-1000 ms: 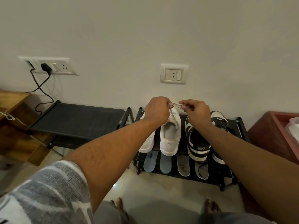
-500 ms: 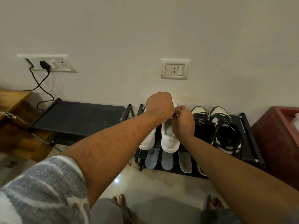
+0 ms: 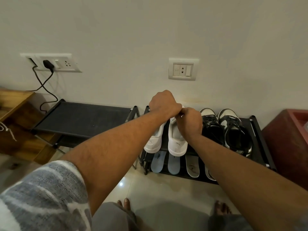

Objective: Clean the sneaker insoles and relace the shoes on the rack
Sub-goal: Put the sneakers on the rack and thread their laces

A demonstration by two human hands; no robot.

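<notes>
1. Pale wall (image 3: 150, 39) behind, black shoe rack (image 3: 255, 129) below it, white sneaker (image 3: 177, 144) on its top shelf, insoles (image 3: 173, 164) lined up underneath.
2. Left hand (image 3: 164, 104) and right hand (image 3: 190, 123) meet over that sneaker, fingers curled; what they pinch, I cannot tell.
3. Risk: a hard tug could drag the sneaker off the shelf.

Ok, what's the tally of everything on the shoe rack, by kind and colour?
White sneakers: 2
Black-and-white sneakers: 2
Light blue insoles: 2
Off-white insoles: 2, one partly hidden
Total: 8
</notes>
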